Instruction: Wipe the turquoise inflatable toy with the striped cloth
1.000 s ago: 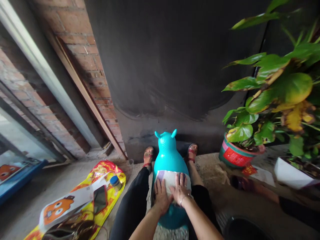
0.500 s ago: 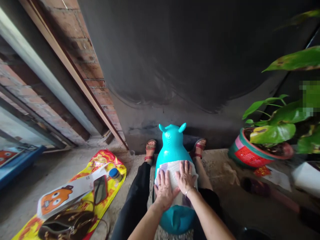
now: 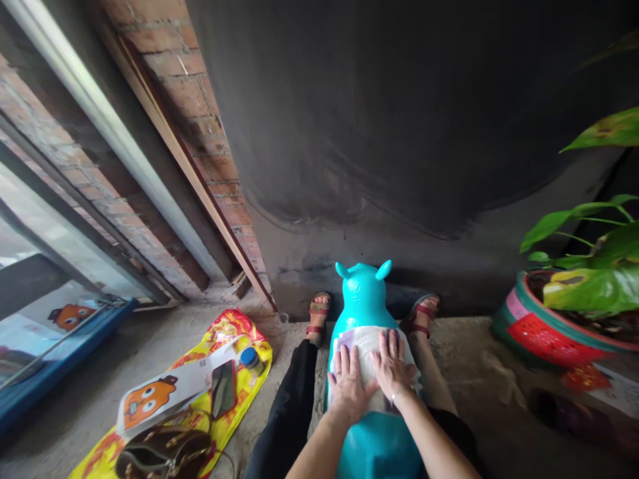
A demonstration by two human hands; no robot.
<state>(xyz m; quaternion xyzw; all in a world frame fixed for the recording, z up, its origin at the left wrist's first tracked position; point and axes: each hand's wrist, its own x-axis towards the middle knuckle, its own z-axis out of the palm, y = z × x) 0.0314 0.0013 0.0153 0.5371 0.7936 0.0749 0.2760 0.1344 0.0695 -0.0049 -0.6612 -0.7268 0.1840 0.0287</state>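
Observation:
A turquoise inflatable animal toy (image 3: pixel 364 296) with two small ears stands between my legs, its head toward the dark wall. Across its back lies a soft white sheet (image 3: pixel 367 339) with purple patches and a frilled edge; it looks like a diaper, though its kind is not certain. My left hand (image 3: pixel 349 386) rests flat on the sheet's left half, fingers spread. Palm down on the right half is my right hand (image 3: pixel 392 366), fingers stretched out, with a ring and a bracelet. Both hands hide part of the sheet.
Left on the floor, a yellow-red plastic sheet (image 3: pixel 237 326) bears a phone (image 3: pixel 223 389), a blue-lidded jar (image 3: pixel 251 359), a brown handbag (image 3: pixel 164 452) and a picture card (image 3: pixel 150 399). A potted plant (image 3: pixel 564 339) stands right. A blue-framed mirror (image 3: pixel 64 359) leans far left.
The view has shifted, so everything appears farther right and a little lower. Both hands still lie flat on the white sheet in nearly the same places.

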